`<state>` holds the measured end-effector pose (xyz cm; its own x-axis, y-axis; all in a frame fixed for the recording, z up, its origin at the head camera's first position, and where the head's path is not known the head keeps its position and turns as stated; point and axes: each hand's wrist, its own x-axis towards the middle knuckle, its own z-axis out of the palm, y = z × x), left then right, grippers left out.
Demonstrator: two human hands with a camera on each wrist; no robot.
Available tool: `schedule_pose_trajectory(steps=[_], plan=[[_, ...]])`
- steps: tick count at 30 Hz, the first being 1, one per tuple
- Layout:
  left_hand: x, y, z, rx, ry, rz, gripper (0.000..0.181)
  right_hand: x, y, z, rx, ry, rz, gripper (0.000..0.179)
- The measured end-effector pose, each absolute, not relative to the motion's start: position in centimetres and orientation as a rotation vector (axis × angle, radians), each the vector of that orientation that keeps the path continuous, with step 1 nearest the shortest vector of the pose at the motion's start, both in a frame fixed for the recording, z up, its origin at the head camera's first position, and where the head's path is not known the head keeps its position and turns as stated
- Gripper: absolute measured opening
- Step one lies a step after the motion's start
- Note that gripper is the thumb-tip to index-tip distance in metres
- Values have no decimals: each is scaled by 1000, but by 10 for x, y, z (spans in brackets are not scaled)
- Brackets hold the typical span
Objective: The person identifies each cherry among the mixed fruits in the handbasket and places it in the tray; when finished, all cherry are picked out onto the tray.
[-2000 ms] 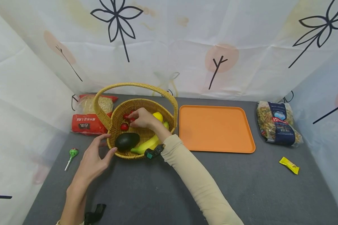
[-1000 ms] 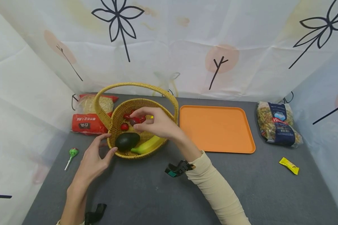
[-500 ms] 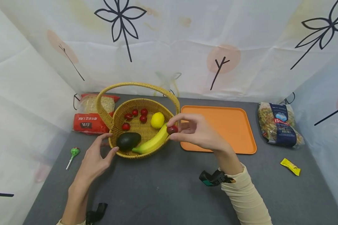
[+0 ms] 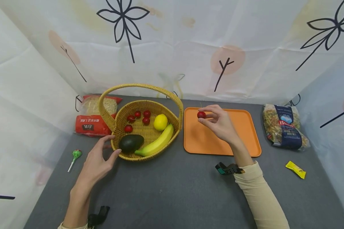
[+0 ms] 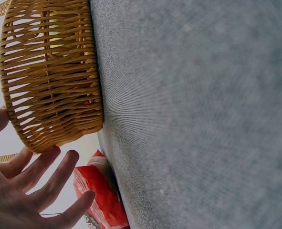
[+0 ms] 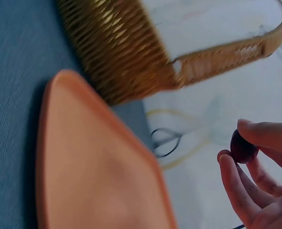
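Observation:
In the head view my right hand (image 4: 221,124) pinches a dark red cherry (image 4: 201,115) between thumb and fingertips, above the left part of the orange tray (image 4: 218,148). The right wrist view shows the same cherry (image 6: 243,147) clear of the tray's surface. My left hand (image 4: 97,162) rests with spread fingers against the left rim of the wicker basket (image 4: 146,103). Its fingers (image 5: 55,179) look fairly straight in the left wrist view. Inside the basket lie several cherries (image 4: 146,121), a lemon (image 4: 160,122), a banana (image 4: 157,144) and an avocado (image 4: 131,143).
A red bag (image 4: 93,124) stands behind the basket's left side. At the far right is a pasta bag (image 4: 283,127), with a yellow-wrapped sweet (image 4: 296,170) in front of it. A green lollipop (image 4: 75,155) lies left of my left hand. The basket's tall handle (image 4: 137,86) arches upward.
My right hand has lifted a cherry out of the basket and carried it rightward over the orange tray. The left hand has stayed at the basket's rim.

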<state>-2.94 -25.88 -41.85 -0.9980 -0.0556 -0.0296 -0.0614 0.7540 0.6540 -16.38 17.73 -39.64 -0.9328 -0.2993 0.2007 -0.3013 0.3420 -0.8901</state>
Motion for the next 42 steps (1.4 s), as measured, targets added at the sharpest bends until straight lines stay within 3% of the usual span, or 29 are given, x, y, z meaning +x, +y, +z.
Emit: schedule_pose_trajectory(steps=[8,20,34,42], plan=[[-30,-259,-417,-104,2932,1089,66,-204,169,-435,413,-2815,1481,39],[-29,-259,-418,-100,2927,1103,67,-235,144,-449,457,-2937,1377,34],[-28,-258,-417,-109,2909,1114,68,-236,146,-449,509,-2910,1443,46],[-29,-258,-418,-94,2912,1126,68,-219,157,-433,479,-2823,1559,47]])
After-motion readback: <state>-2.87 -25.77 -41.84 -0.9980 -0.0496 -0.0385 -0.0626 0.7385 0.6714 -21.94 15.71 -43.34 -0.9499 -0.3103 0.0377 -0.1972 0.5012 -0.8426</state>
